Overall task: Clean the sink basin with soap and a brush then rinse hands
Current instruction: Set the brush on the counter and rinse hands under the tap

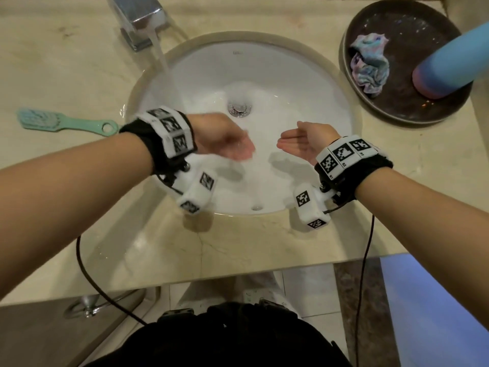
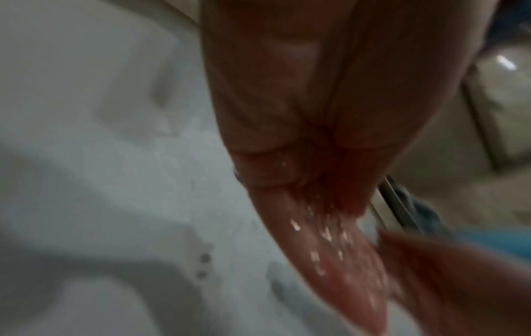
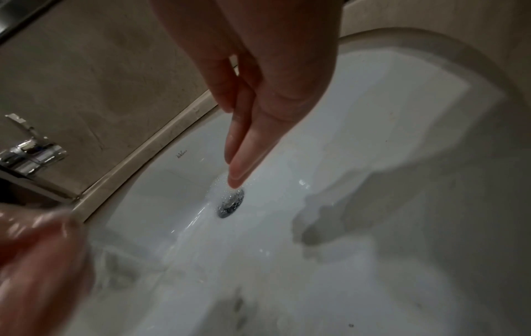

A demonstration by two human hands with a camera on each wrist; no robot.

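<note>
Both hands hover over the white sink basin (image 1: 304,83), a short gap between them. My left hand (image 1: 232,148) is wet, blurred, fingers straight, holding nothing; the left wrist view shows its dripping fingers (image 2: 330,250). My right hand (image 1: 299,144) is held palm up with straight fingers (image 3: 247,145), empty, above the drain (image 3: 229,203). Water runs from the chrome faucet (image 1: 143,19) into the basin, falling just left of the drain (image 1: 239,108). The teal brush (image 1: 58,120) lies on the counter left of the basin.
A dark round tray (image 1: 397,107) at the back right holds a crumpled multicoloured cloth (image 1: 370,64) and a blue bottle (image 1: 449,59). The beige marble counter (image 1: 66,62) surrounds the basin. Black cables hang from both wrists past the front edge.
</note>
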